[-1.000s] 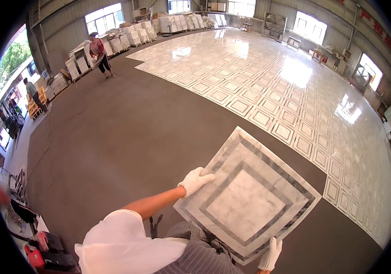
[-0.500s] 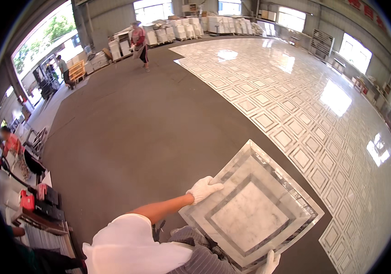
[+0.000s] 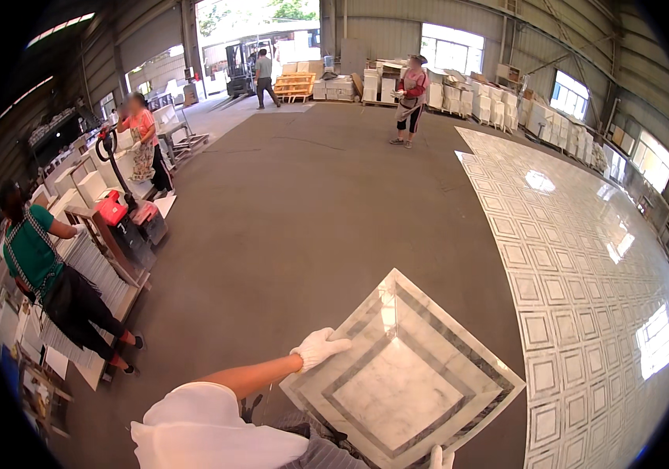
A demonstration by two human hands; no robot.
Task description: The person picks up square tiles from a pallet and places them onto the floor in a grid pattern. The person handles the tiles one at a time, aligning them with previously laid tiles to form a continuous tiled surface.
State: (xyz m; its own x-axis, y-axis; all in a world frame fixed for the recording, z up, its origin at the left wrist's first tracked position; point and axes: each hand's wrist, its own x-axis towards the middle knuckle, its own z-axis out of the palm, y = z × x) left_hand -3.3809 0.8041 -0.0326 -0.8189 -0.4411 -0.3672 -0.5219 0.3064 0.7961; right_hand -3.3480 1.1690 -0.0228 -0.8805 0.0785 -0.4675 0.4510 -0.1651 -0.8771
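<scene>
A large square marble tile [image 3: 401, 383], white with grey veining and a dark grey square band, is held up in front of me with one corner pointing away. My left hand [image 3: 320, 349], in a white glove, grips its left edge with the thumb over the top face. At the near right edge my right hand [image 3: 441, 459], also gloved, holds the tile; only its fingertips show at the bottom of the picture. Light glints off the tile's far corner. Its underside is hidden.
Laid tiles [image 3: 576, 313] with the same square pattern cover the floor at right. Brown-grey floor [image 3: 334, 211] spreads ahead. Left stand a pallet jack [image 3: 122, 211], stacked slabs [image 3: 88, 270] and a person in green [image 3: 45, 258]. Other people and a forklift [image 3: 242, 70] are farther off.
My view has turned left, so the doorway and people sit farther right, and the person in green shows fully. Both hands still hold the tile, which appears slightly lower and more to the left.
</scene>
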